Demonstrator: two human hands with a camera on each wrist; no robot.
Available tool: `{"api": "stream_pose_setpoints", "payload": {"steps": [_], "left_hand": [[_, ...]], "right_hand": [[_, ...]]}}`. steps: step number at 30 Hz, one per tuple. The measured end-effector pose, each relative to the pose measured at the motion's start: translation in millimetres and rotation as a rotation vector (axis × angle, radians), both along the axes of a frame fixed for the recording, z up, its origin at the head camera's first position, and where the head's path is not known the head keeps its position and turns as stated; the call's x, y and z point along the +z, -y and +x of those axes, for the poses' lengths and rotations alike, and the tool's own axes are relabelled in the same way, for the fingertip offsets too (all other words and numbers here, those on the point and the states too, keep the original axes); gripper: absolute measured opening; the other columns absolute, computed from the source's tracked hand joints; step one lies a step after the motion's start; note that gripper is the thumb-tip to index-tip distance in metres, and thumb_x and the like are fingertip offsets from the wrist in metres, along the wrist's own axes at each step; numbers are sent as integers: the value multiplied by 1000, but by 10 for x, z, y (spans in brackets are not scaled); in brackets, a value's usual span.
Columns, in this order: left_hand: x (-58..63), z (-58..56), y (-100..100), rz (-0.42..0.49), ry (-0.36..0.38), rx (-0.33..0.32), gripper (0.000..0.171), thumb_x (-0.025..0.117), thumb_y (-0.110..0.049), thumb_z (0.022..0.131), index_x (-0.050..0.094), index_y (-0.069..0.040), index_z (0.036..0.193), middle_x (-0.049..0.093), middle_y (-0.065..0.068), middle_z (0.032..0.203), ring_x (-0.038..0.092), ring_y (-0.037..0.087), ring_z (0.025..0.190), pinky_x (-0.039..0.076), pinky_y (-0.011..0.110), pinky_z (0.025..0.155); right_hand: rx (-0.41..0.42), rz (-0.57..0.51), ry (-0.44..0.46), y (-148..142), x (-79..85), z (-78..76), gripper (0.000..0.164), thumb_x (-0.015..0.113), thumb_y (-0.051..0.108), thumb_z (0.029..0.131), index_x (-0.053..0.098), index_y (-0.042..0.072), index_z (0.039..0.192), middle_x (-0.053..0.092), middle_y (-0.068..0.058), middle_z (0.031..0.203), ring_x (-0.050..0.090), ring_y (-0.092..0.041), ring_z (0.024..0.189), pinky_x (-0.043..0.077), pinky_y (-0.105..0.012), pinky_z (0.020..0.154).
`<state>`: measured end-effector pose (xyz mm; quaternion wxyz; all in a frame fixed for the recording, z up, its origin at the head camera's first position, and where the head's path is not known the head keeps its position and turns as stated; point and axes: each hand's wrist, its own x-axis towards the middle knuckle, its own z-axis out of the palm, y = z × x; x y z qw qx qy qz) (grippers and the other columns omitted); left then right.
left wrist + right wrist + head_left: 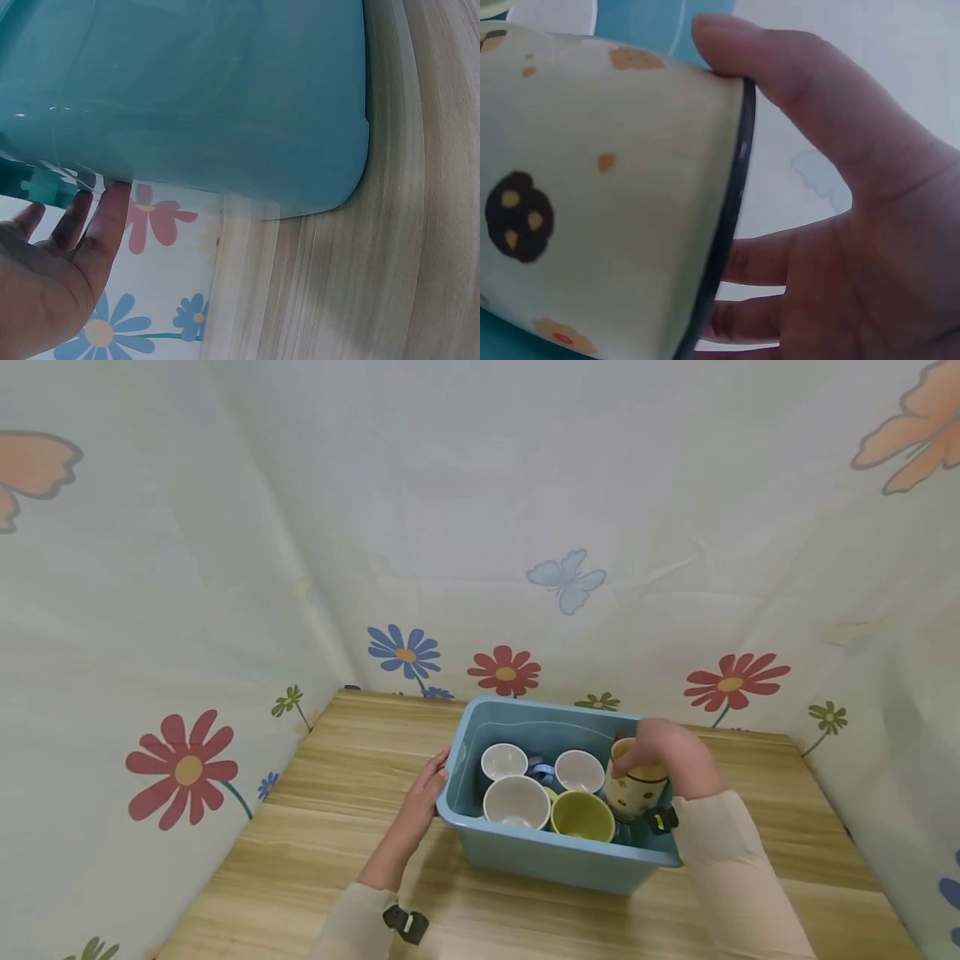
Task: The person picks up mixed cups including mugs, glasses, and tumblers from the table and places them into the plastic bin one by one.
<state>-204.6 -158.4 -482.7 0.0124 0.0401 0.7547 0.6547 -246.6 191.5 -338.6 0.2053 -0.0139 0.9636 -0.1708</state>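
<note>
A blue plastic bin point(540, 856) holds several cups. My right hand point(671, 756) grips a cream mug point(628, 793) by its dark rim at the bin's right end. Cookie-like spots mark this mug point(622, 187) in the right wrist view, where the thumb lies along its side and the other fingers pass behind the rim. Left of it are a yellow-green cup point(583, 817), a large white cup point(516, 802) and two smaller white-lined cups, one at the back left point(504, 762). My left hand point(422, 797) rests its extended fingers point(105, 232) against the bin's left side below the rim.
The bin stands on a wood-grain table point(337, 827). A pale curtain point(480, 510) printed with flowers and butterflies closes off the back and both sides, close behind the bin. Both wrists carry black straps, one on the left point(405, 924).
</note>
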Motion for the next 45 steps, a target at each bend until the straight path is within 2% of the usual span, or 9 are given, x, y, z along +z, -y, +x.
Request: {"api": "stream_pose_setpoints", "payload": {"steps": [4,11,19,29,35,38,41,45], "left_hand": [[-1,-1,-9,-3,-6,-2,54,35,-22,107,35,0,156,45,32,153,59,41,124,52,31,84],[6,15,-12,7,1,-8,54,35,-22,107,35,0,156,46,33,152,59,41,122,52,32,83],[3,0,-13,5,-11,-10,54,35,-22,107,34,1,156,46,33,152,58,42,125,52,31,86],[-8,0,-8,3,-25,-17,54,35,-22,107,34,1,156,44,33,154,56,44,128,52,32,88],[-7,-11,-6,-6,-26,-9,54,35,-23,107,35,1,156,45,32,154,57,43,128,51,31,89],[-8,-14,-4,-9,-18,-2,54,35,-23,107,35,1,156,45,32,154,58,42,126,51,31,87],[-14,-15,-5,-10,-3,3,54,34,-24,107,35,-1,156,46,31,154,59,41,124,52,31,85],[-15,-16,-16,-8,-3,3,54,35,-23,107,35,-1,156,46,31,153,58,41,125,51,30,86]], "right_hand": [[-1,15,6,28,-44,-32,63,86,32,76,63,-9,119,66,-25,115,60,-37,100,56,-54,93],[-4,5,12,71,-101,-43,49,89,28,75,72,-4,108,66,-21,114,58,-34,98,56,-54,92],[24,48,28,101,-124,-76,59,90,29,74,66,-7,115,64,-19,110,57,-33,99,56,-51,91],[29,93,89,125,-147,-127,60,92,28,72,67,-7,115,63,-19,111,55,-33,100,56,-50,93],[67,121,98,142,-146,-148,53,91,28,73,70,-5,109,63,-16,106,55,-31,98,55,-50,95],[66,112,104,139,-152,-152,58,91,27,73,67,-6,114,62,-18,110,54,-32,101,54,-51,96],[46,89,109,123,-196,-157,62,91,26,73,65,-6,119,62,-20,116,53,-34,104,53,-54,98],[77,96,116,81,-318,-160,53,92,29,72,71,-3,110,64,-16,105,54,-31,98,52,-51,95]]}}
